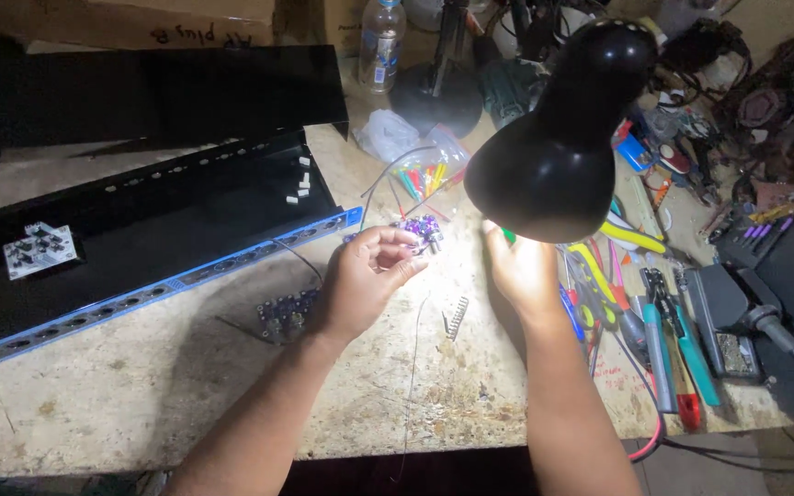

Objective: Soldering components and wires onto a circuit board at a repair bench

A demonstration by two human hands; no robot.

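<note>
My left hand (367, 280) holds a small purple circuit board (421, 230) with tiny parts on it, fingers curled around it, above the worn bench top. My right hand (518, 268) is just right of it under the black lamp shade (558, 147), closed on a thin green-tipped tool (507, 235) that is mostly hidden by the shade. A second small board (285, 315) lies on the bench beside my left wrist. A short row of metal pins (456, 318) lies between my hands.
A long black rack chassis (140, 220) with a blue front edge lies at left, a small white board (39, 249) inside it. Bags of coloured parts (425, 170), a plastic bottle (381, 41), pliers and screwdrivers (663, 340) and a soldering iron (774, 326) crowd the back and right.
</note>
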